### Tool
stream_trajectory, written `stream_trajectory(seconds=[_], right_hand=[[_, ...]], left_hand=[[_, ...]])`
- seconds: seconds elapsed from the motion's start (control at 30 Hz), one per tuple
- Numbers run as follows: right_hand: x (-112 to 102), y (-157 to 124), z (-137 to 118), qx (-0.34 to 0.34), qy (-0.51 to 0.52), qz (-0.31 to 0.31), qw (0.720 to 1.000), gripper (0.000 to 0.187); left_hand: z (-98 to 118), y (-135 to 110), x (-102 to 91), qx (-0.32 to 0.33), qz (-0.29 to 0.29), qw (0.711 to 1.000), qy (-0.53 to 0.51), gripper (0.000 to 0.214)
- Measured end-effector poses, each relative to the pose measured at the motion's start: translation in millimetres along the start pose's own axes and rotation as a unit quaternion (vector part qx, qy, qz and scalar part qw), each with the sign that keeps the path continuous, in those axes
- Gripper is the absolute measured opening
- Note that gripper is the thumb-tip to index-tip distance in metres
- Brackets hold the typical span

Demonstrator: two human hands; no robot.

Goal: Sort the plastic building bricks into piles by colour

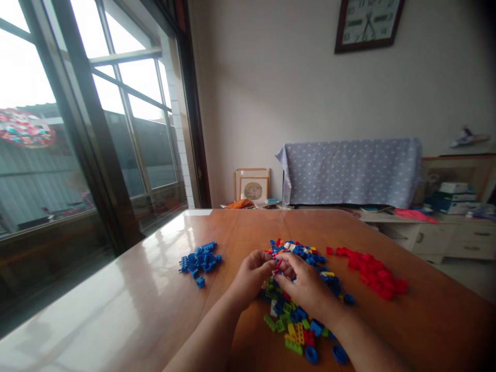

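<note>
Over a mixed pile of toy building bricks [296, 316], my two hands meet with fingertips nearly touching. A small red toy brick [278, 264] shows between them; its exact shape is too small to make out. My left hand [253, 274] is closed, thumb and index finger pinching at the brick's left side. From the other side my right hand [301, 279] pinches it, with its fingers curled. Blue, green, yellow, white and red pieces of the pile lie under and around both hands, partly hidden by them.
A group of blue bricks [200, 261] lies on the wooden table [155, 294] at the left. Red bricks [374, 273] form a long heap at the right. Blue wheel-like pieces [340, 354] lie near my right forearm. Beyond the table stands a cloth-covered object [351, 173].
</note>
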State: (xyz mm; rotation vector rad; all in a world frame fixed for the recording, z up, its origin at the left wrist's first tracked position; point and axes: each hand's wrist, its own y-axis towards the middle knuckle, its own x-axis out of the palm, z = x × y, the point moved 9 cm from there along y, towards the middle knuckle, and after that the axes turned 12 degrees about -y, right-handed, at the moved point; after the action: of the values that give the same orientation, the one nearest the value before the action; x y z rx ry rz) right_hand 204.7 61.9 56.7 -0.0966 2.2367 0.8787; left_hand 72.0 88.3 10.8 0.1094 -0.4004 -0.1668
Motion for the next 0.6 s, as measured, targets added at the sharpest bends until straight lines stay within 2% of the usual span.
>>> stream_trajectory(seconds=[0.1, 0.17, 0.27, 0.33, 0.5, 0.6], right_hand=[[-1.9, 0.7, 9.6, 0.012, 0.001, 0.008, 1.0, 0.025], [-5.9, 1.3, 18.1, 0.023, -0.012, 0.027, 0.999, 0.024], [-11.8, 2.2, 29.8, 0.037, -0.031, 0.053, 0.997, 0.023], [-16.2, 2.5, 35.6, 0.043, -0.035, 0.07, 0.996, 0.024], [-25.0, 3.3, 41.5, 0.045, -0.046, 0.088, 0.994, 0.025], [-29.3, 3.4, 43.2, 0.045, -0.053, 0.095, 0.993, 0.026]], left_hand=[[1.3, 6.3, -28.2, 0.011, 0.084, 0.996, -0.039, 0.033], [2.0, 10.2, -48.0, 0.012, 0.136, 0.984, -0.111, 0.031], [-2.2, 9.5, -82.4, -0.015, 0.25, 0.938, -0.241, 0.023], [-2.4, 4.9, -102.9, -0.021, 0.317, 0.902, -0.293, 0.018], [7.3, -1.6, -136.4, 0.002, 0.374, 0.867, -0.33, 0.01], [11.6, -3.6, -150.0, 0.019, 0.393, 0.85, -0.35, 0.013]])
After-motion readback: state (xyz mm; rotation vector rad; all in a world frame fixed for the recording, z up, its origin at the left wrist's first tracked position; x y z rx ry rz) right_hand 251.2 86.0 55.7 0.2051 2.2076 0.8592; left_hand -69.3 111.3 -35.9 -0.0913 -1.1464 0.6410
